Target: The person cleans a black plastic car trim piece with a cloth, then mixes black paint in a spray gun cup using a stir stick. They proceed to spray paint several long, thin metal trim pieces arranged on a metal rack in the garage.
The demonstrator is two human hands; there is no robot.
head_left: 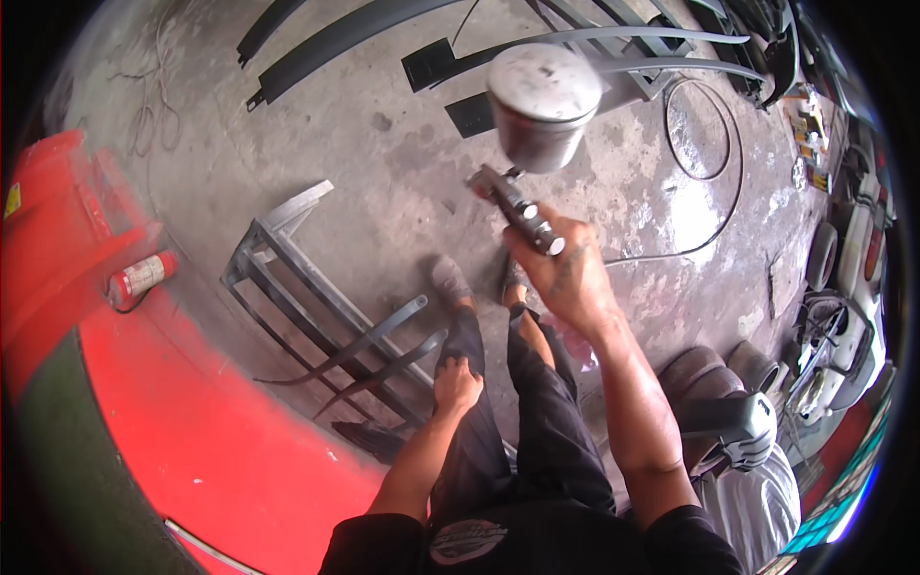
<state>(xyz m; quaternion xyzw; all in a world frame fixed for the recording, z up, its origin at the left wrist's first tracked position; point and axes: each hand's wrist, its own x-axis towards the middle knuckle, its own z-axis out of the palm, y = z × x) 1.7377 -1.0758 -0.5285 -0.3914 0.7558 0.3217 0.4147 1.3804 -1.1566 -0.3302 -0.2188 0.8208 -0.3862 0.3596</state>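
Note:
My right hand (572, 266) is wrapped around the handle of a spray gun (516, 206), held out in front of me above the floor. A round metal paint cup (546, 105) with a pale, stained lid sits on top of the gun. The gun's front end points to the left and is slightly blurred. My left hand (458, 386) is closed beside my left thigh, against the dark trousers (470, 446). Whatever its fingers hold, if anything, is hidden.
A metal stand (316, 307) with curved arms is at my left, near a red panel (220, 431) and a red cylinder (142, 278). Long dark trim strips (345, 43) lie ahead. A hose (738, 182) loops on the concrete at right, near several car parts (834, 355).

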